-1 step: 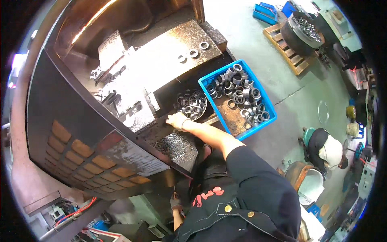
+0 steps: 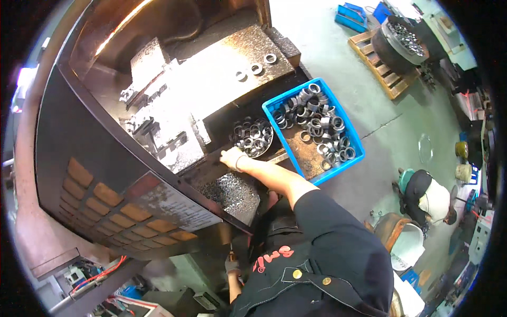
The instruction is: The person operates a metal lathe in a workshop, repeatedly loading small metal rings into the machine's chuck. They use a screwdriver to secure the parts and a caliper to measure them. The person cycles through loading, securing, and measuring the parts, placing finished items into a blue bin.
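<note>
My right hand (image 2: 233, 158), in a pale glove, is at the machine's front ledge, beside a round pan (image 2: 262, 153) heaped with metal rings (image 2: 255, 138). Its fingers look bent and pressed together; glare hides whatever they may hold. Low in the view, my left hand (image 2: 232, 266), in a grey glove, is closed on a screwdriver-like tool (image 2: 231, 254) with an amber handle and a thin shaft pointing up. Right of the pan stands a blue crate (image 2: 350, 164) partly filled with more metal rings (image 2: 316, 121). Three rings (image 2: 256, 68) sit in a row on the bright machine surface.
The dark machine door (image 2: 100, 153) stands at my left. Metal chips (image 2: 229, 193) lie heaped below my right hand. A crouching person (image 2: 430, 198) is at the right, near a tilted drum (image 2: 391, 232). Farther back, a wooden pallet (image 2: 388, 79) carries a round bin (image 2: 388, 45).
The view has shifted by a few pixels. Both hands stay in nearly the same places, and the amber handle in my left hand shows slightly more.
</note>
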A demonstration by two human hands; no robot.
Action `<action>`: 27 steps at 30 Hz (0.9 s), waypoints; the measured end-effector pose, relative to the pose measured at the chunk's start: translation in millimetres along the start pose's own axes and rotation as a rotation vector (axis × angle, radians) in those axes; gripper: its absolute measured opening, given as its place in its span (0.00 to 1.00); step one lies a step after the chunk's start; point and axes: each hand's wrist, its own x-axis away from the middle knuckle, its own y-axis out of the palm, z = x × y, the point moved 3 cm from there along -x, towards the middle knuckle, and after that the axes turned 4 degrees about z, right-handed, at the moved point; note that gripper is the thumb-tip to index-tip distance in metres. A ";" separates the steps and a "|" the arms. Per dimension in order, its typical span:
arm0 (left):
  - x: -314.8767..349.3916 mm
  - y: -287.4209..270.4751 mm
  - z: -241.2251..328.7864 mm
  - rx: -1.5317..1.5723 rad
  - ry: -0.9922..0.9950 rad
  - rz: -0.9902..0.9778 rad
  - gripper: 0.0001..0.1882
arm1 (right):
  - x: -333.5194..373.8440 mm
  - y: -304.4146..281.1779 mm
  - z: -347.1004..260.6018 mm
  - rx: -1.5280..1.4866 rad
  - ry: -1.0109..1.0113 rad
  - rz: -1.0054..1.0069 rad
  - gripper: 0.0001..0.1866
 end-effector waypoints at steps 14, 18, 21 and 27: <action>91.0 67.8 -35.3 0.042 -0.173 -0.064 0.14 | -45.8 13.0 -89.0 -0.245 -0.263 -0.188 0.17; 75.4 59.5 -25.7 0.063 -0.141 -0.084 0.14 | -37.9 -22.7 -113.3 -0.655 -0.242 -0.016 0.13; 63.3 53.2 -18.5 0.077 -0.120 -0.096 0.13 | -40.0 -37.0 -112.2 -0.644 -0.428 0.155 0.14; 54.4 54.8 -25.2 0.085 -0.073 -0.132 0.12 | -44.5 -55.1 -133.0 -0.724 -0.508 0.207 0.21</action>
